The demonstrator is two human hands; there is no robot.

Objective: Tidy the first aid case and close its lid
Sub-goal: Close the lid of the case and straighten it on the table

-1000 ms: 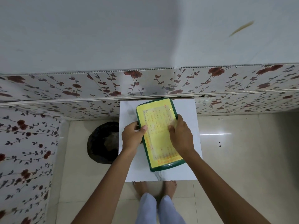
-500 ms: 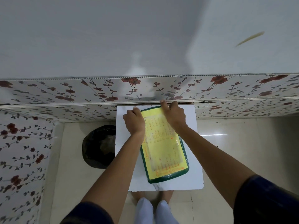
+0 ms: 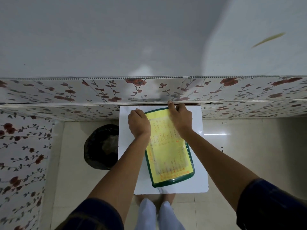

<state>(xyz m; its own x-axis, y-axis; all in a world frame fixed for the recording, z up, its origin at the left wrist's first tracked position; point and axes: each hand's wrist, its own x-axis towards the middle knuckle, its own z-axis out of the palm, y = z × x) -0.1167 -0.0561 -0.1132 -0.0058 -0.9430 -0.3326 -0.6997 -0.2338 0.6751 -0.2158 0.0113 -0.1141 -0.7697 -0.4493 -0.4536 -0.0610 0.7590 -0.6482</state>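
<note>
The first aid case (image 3: 169,155) is green-rimmed with a yellow printed sheet on its closed lid, and it lies flat on a small white table (image 3: 129,163). My left hand (image 3: 138,124) curls over the case's far-left corner. At the far end, close to the wall, my right hand (image 3: 180,117) has its fingers bent over the edge. Both hands hold the case's far end. Whatever is inside the case is hidden.
A floral-patterned wall panel (image 3: 99,92) runs right behind the table. A dark round bin (image 3: 101,146) sits on the tiled floor to the table's left. My legs and feet (image 3: 156,211) stand at the table's near edge.
Both hands slid from the case's middle sides up to its far end by the wall. The case now lies further from me with its lid flat.
</note>
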